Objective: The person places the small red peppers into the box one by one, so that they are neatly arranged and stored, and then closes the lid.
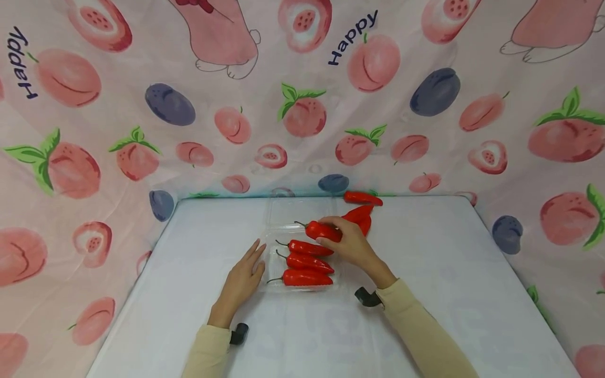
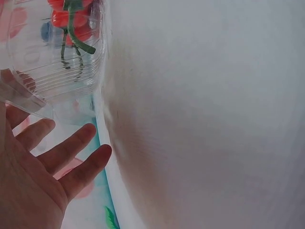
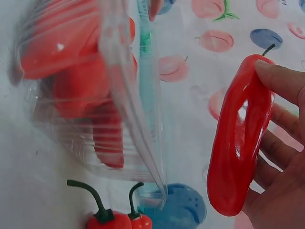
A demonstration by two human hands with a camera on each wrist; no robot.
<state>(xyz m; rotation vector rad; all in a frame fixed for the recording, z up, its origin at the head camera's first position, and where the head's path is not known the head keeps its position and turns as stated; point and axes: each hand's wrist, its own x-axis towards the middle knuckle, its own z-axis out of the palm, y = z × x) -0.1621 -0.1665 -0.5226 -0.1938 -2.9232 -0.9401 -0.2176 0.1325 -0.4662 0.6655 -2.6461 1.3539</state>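
My right hand (image 1: 352, 244) pinches a red chili pepper (image 1: 321, 230) between thumb and fingers, over the back part of a clear plastic clamshell container (image 1: 272, 287). In the right wrist view the held pepper (image 3: 240, 138) shows its glossy side, with the short green stem at the thumb. Three red peppers lie side by side in the container, stems to the left; the nearest pepper (image 1: 307, 277) is by the front wall. My left hand (image 1: 241, 278) rests at the container's left edge, fingers spread and fairly straight. Whether the fingertips press the plastic is hard to tell.
The container's transparent lid (image 1: 300, 210) lies folded back toward the rear wall. Right of it are more red peppers: one pepper (image 1: 363, 198) at the table's back edge, others partly hidden behind my right hand. A fruit-printed cloth (image 1: 264, 100) hangs behind the white table (image 1: 444, 273).
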